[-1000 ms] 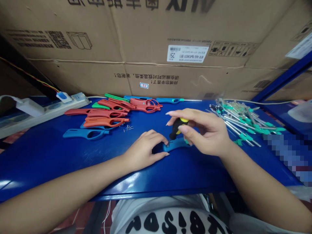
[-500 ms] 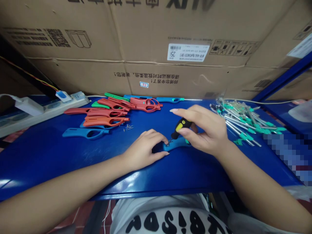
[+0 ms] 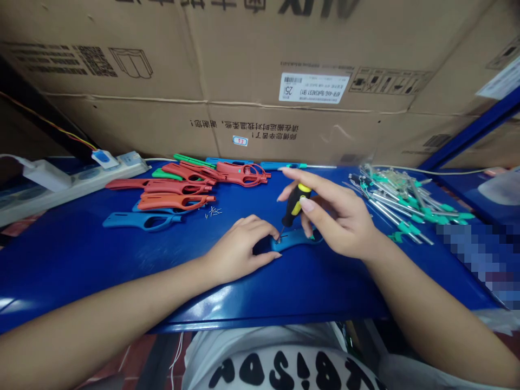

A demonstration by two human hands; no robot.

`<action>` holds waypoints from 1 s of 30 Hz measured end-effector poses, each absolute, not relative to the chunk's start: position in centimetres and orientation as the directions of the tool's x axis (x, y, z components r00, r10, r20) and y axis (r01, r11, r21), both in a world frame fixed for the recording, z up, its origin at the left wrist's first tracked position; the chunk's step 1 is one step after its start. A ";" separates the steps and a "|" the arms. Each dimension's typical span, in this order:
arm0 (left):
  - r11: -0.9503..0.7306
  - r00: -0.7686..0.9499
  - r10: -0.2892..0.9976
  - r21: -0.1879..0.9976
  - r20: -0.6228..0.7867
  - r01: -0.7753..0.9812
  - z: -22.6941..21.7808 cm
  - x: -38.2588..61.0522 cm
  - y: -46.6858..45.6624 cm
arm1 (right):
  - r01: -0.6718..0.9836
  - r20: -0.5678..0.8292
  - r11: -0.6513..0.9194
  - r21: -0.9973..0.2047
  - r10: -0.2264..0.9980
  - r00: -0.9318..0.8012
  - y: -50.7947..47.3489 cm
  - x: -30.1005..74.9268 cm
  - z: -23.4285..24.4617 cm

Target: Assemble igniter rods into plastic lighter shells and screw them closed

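Blue table point(image 3: 122, 254), cardboard boxes point(image 3: 244, 70) stacked behind.

- Blue shell point(image 3: 294, 238): lies flat at table centre, between the 2 hands.
- Left hand point(image 3: 244, 246): fingers curled over the shell's left end, pinning it down. That end is hidden under the hand.
- Right hand point(image 3: 337, 222): fingertips closed on the handle of a stubby black-and-yellow screwdriver point(image 3: 293, 203), held near upright. The tip appears to meet the shell beside the left fingertips, but it is too small to be sure.
- Handling, by judgement: shell looks light, thin, stiff and smooth, so likely to skid unless pressed. Best held at its broad end, clear of the tip.
- Far left: red shells point(image 3: 179, 189), 1 loose blue one point(image 3: 138, 221), small screws point(image 3: 214, 213).
- Right: metal tubes point(image 3: 402, 208) with green fittings.
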State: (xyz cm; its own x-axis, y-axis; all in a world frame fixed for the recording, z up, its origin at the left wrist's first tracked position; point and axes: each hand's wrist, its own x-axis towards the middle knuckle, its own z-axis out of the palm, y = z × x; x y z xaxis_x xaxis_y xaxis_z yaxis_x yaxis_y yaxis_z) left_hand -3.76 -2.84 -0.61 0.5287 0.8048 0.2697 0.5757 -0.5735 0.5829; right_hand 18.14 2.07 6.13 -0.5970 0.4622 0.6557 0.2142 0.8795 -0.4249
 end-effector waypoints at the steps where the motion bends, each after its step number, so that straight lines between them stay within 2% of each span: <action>1: -0.575 0.529 0.804 0.582 0.272 0.575 -0.6 -3.8 -2.9 | 0.220 0.665 0.886 -0.409 0.454 -0.593 2.1 18.1 6.1; 4: -0.580 0.530 0.801 0.577 0.278 0.574 -0.6 -3.8 -2.9 | 0.299 0.742 0.919 -0.256 0.386 -0.548 2.3 18.1 6.2; 5: -0.580 0.529 0.801 0.577 0.279 0.575 -0.7 -3.8 -2.9 | 0.306 0.742 0.918 -0.253 0.387 -0.547 2.3 18.2 6.3; 8: -0.577 0.529 0.803 0.581 0.274 0.574 -0.7 -3.8 -2.9 | 0.238 0.629 0.872 -0.427 0.476 -0.615 2.2 18.2 6.4; 10: -0.577 0.529 0.803 0.581 0.276 0.574 -0.7 -3.8 -2.9 | 0.202 0.595 0.859 -0.471 0.478 -0.646 2.2 18.2 6.5; 14: -0.584 0.527 0.800 0.575 0.288 0.572 -0.7 -3.7 -2.9 | 0.277 0.714 0.933 -0.229 0.355 -0.603 2.1 18.2 6.5; 15: -0.583 0.527 0.800 0.575 0.287 0.573 -0.7 -3.7 -2.8 | 0.292 0.715 0.934 -0.206 0.347 -0.607 2.1 18.2 6.5; 16: -0.581 0.526 0.802 0.576 0.283 0.575 -0.7 -3.7 -2.8 | 0.289 0.696 0.930 -0.226 0.362 -0.621 2.1 18.2 6.5; 19: -0.571 0.524 0.808 0.580 0.270 0.581 -0.7 -3.7 -2.8 | 0.223 0.615 0.885 -0.408 0.447 -0.650 2.0 18.1 6.3; 21: -0.571 0.524 0.808 0.579 0.270 0.582 -0.7 -3.7 -2.8 | 0.198 0.626 0.875 -0.441 0.458 -0.631 2.1 18.1 6.2; 25: -0.583 0.524 0.802 0.572 0.288 0.577 -0.8 -3.8 -2.9 | 0.285 0.736 0.926 -0.249 0.372 -0.566 2.3 18.1 6.2; 26: -0.583 0.524 0.801 0.573 0.289 0.576 -0.8 -3.8 -2.8 | 0.300 0.736 0.925 -0.234 0.370 -0.567 2.3 18.1 6.3; 28: -0.583 0.526 0.801 0.575 0.287 0.575 -0.8 -3.7 -2.8 | 0.278 0.684 0.904 -0.324 0.427 -0.592 2.2 18.1 6.5; 30: -0.580 0.528 0.802 0.577 0.280 0.575 -0.8 -3.7 -2.8 | 0.200 0.597 0.845 -0.496 0.500 -0.627 2.1 18.1 6.6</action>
State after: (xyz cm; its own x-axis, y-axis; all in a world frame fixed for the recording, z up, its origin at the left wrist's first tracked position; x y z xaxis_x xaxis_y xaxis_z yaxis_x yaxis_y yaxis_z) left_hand -3.71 -2.76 -0.77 0.5283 0.8017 0.2795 0.5752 -0.5801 0.5767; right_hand 18.08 2.09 6.60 -0.6272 0.4997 0.5974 0.2001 0.8447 -0.4965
